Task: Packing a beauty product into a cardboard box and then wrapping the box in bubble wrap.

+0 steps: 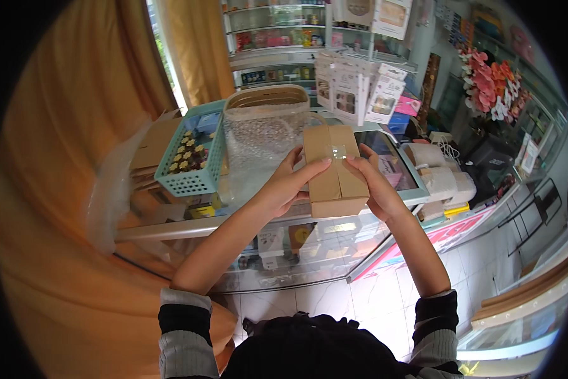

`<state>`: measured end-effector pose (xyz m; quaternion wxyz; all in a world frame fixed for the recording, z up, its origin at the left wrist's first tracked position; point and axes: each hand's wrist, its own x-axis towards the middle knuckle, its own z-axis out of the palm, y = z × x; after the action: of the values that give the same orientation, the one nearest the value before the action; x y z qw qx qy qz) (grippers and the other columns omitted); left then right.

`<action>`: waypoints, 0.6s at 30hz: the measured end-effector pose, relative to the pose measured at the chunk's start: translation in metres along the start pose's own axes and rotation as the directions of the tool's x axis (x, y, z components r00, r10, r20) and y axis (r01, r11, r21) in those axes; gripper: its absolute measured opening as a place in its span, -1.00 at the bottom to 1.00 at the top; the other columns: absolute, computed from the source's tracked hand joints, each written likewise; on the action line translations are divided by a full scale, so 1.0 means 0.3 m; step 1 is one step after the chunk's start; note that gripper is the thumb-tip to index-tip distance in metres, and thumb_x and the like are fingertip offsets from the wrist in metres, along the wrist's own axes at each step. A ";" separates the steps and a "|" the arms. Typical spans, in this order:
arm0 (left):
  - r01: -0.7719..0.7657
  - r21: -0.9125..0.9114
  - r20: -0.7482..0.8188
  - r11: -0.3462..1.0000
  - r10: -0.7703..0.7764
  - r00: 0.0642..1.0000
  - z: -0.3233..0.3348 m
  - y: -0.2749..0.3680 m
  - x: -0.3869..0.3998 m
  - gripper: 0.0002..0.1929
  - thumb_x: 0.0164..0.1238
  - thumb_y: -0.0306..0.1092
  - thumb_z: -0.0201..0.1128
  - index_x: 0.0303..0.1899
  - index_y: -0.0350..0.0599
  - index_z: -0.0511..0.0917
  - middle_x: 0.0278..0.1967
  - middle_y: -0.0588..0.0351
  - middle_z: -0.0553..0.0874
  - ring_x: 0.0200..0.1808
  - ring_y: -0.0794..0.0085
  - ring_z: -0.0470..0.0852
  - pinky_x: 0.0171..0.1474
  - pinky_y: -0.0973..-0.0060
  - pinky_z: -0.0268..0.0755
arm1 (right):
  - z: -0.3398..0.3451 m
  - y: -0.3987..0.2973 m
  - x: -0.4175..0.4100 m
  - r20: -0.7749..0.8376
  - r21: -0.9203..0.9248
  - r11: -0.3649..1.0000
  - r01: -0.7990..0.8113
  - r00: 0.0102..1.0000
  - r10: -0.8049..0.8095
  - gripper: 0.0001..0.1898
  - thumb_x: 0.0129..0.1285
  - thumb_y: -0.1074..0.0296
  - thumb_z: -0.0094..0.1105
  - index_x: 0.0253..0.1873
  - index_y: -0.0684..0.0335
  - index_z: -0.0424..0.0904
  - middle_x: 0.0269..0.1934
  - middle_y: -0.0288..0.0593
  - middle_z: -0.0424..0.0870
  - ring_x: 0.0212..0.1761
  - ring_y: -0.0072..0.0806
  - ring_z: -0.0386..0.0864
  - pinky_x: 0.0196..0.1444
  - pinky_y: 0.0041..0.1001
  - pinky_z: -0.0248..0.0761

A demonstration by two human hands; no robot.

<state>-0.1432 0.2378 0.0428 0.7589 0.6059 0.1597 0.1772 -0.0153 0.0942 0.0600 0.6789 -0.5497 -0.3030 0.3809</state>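
A closed brown cardboard box is held between both my hands, over the front edge of the glass display counter. A piece of clear tape lies across the seam of its flaps. My left hand grips the box's left side, with the thumb on top beside the tape. On the right side my right hand holds it, its thumb also resting near the tape. Some fingers of both hands are hidden by the box.
A teal plastic basket holding small bottles with flower-shaped caps stands at left, beside a woven basket with bubble wrap. Hanging packaged goods stand behind the box. Wrapped parcels are at right. An orange curtain borders the left.
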 end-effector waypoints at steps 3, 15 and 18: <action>-0.031 0.006 -0.055 0.999 0.032 0.998 -0.044 0.023 -0.056 0.06 0.11 0.06 0.43 0.46 -0.21 -0.11 0.43 -0.09 0.06 0.36 0.17 0.31 0.16 0.10 0.42 | 0.054 0.009 0.028 0.048 -0.002 1.000 -0.022 0.999 0.022 -0.16 0.24 0.02 0.21 0.46 0.21 -0.09 0.28 -0.04 0.30 0.34 -0.36 0.30 0.29 -0.41 0.24; -0.180 0.482 -0.188 0.858 0.302 0.934 -0.344 0.037 -0.203 -0.04 0.29 -0.12 0.33 0.45 -0.37 -0.17 0.37 -0.23 0.26 0.39 0.13 0.29 0.35 0.23 0.22 | 0.162 0.008 0.222 0.395 0.066 0.984 -0.165 0.910 0.126 -0.48 0.26 0.13 0.19 0.23 0.29 0.39 0.03 -0.11 0.60 0.03 -0.38 0.60 0.07 -0.41 0.48; -0.086 0.781 -0.085 0.618 0.241 0.967 -0.362 0.019 -0.254 -0.05 0.27 -0.13 0.34 0.44 -0.42 -0.12 0.37 -0.34 0.23 0.42 0.07 0.24 0.38 0.26 0.18 | 0.155 0.018 0.303 0.508 0.027 0.990 -0.142 0.855 0.109 -0.44 0.23 0.12 0.21 0.24 0.32 0.39 0.04 -0.10 0.60 0.05 -0.38 0.60 0.08 -0.41 0.47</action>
<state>-0.2607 0.2974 0.0273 0.3897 0.8649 0.2323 0.2148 -0.0070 0.1960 0.0640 0.5668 -0.4278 -0.4214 0.5640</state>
